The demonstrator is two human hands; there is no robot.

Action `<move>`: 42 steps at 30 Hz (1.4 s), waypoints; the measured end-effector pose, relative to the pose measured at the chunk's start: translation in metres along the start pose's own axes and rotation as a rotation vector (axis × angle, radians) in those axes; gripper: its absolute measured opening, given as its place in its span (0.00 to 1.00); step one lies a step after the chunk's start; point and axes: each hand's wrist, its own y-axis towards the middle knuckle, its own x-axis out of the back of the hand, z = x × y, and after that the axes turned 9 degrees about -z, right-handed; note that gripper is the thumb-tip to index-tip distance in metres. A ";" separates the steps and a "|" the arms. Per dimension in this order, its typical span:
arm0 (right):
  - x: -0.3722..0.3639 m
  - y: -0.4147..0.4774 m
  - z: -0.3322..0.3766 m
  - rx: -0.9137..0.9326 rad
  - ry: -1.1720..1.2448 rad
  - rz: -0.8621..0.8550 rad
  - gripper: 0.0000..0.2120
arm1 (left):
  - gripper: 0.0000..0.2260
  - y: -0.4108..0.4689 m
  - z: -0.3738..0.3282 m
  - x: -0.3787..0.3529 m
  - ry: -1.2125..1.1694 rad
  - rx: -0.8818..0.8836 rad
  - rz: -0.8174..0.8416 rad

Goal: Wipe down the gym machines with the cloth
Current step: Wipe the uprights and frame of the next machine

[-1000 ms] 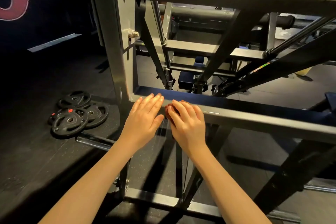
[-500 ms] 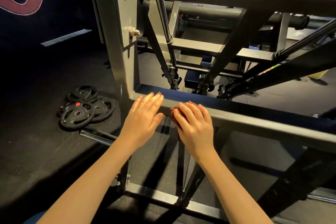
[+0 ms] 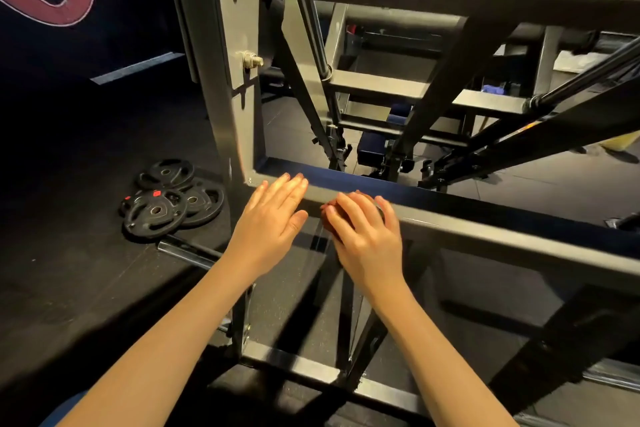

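Item: gym machine frame, grey metal, seen from above.
- Crossbar (image 3: 485, 229): horizontal grey bar running left to right and sloping down to the right, its far face dark blue. It joins an upright post (image 3: 225, 87) at the left corner.
- Bolts (image 3: 252, 61): on the side of the post, with two larger ones on the plate at the top right.
- Cloth (image 3: 326, 215): reddish-brown and bunched into a wad. It lies on the top edge of the crossbar, mostly covered by the right hand.
- Right hand (image 3: 367, 236): on the crossbar, its fingers (image 3: 349, 208) slightly spread and bent over the cloth, gripping it against the metal.
- Left hand (image 3: 273, 215): just beside the right hand, nearer the corner. Its fingers (image 3: 291, 187) are straight and pressed together, lying flat on the crossbar, thumb out to the side. It holds nothing.
- Weight plates (image 3: 173, 198): several black ones, overlapping on the dark floor (image 3: 69, 270) left of the post, some with red marks.
- Steel bar (image 3: 188, 250): on the floor just beside the plates.
- Further frames and struts stand beyond the crossbar.
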 end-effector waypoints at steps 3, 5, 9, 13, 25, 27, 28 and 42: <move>0.024 -0.019 -0.028 -0.009 -0.038 -0.029 0.12 | 0.31 0.000 -0.002 0.001 -0.018 0.011 0.001; 0.027 -0.025 -0.032 -0.058 -0.049 -0.069 0.11 | 0.31 -0.001 -0.004 0.001 -0.015 0.026 -0.005; -0.004 -0.004 0.004 -0.071 0.017 -0.045 0.11 | 0.31 0.000 -0.003 -0.003 0.005 0.027 -0.003; -0.006 0.002 0.004 0.026 0.012 0.015 0.12 | 0.33 0.001 -0.001 -0.002 0.013 0.023 0.018; -0.006 0.007 0.013 -0.064 0.022 0.017 0.17 | 0.33 0.002 -0.003 0.000 0.001 0.045 0.025; -0.005 0.012 0.009 -0.011 0.010 0.040 0.17 | 0.33 0.002 -0.002 0.000 0.001 0.043 0.022; 0.000 0.009 0.003 -0.006 -0.006 0.047 0.17 | 0.32 0.002 -0.002 0.000 -0.001 0.039 0.019; -0.007 -0.004 -0.007 0.002 -0.015 0.028 0.18 | 0.32 0.004 -0.007 0.006 0.031 0.065 0.014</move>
